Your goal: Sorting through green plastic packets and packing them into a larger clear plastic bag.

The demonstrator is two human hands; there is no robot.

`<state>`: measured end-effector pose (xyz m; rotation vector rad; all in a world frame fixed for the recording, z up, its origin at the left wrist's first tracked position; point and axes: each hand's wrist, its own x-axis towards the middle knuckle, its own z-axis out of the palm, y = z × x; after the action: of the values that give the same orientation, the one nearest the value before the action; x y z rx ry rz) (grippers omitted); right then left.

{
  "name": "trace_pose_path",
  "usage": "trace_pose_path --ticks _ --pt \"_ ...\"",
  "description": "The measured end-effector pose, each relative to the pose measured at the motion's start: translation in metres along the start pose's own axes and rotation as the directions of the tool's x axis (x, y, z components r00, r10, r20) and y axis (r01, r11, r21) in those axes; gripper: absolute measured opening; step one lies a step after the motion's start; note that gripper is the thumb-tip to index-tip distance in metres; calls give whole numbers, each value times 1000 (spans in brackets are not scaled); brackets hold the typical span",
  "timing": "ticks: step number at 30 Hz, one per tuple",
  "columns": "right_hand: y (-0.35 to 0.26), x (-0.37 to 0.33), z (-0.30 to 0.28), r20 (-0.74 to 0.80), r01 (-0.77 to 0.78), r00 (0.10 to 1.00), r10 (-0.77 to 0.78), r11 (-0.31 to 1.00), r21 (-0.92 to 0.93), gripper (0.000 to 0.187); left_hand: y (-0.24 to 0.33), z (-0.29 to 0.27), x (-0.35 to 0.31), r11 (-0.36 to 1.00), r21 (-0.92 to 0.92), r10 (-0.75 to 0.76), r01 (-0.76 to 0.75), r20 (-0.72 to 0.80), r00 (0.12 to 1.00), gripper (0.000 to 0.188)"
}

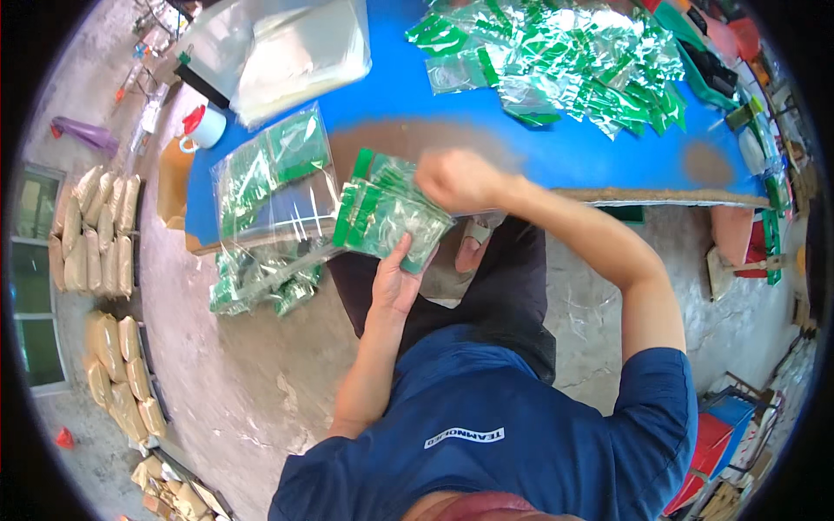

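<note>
My left hand [400, 278] is closed around several flat clear packets [387, 221] with green printed bands, its thumb lying on top. These packets are fanned at the table's front edge, above my lap. My right hand [460, 181] is at their upper right corner, curled and smeared by motion, so its grip cannot be made out. Left of the packets, a large clear plastic bag [278, 187] hangs over the table edge. Green packets show inside it, with more in its lower part [261, 282] below the edge.
A heap of green-and-clear packets [591, 65] covers the far right of the blue table [382, 87]. At the far left are a stack of clear bags [304, 56] and a white mug [203, 128] with a red lid. Filled tan sacks [95, 230] stand on the floor at left.
</note>
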<state>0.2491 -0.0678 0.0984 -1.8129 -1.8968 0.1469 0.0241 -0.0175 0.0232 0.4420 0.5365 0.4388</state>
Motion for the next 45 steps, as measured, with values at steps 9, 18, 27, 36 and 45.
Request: trace_pose_path --ticks 9,18,27,36,45 --pt "29 11 35 -164 46 986 -35 997 63 42 31 -24 -6 977 190 97 -95 -2 995 42" --pt "114 -31 -13 -552 -663 729 405 618 -422 61 23 -17 7 980 196 37 -44 40 999 41" --pt "5 -83 -15 -141 -260 949 281 954 152 33 22 -28 1 993 98 59 -68 91 994 48" --pt "-15 -24 -12 -183 231 949 -255 962 -144 27 23 -18 0 988 150 -61 46 98 993 52" --pt "56 6 17 -182 -112 970 161 962 250 39 37 -14 -12 987 139 71 -86 108 992 61"
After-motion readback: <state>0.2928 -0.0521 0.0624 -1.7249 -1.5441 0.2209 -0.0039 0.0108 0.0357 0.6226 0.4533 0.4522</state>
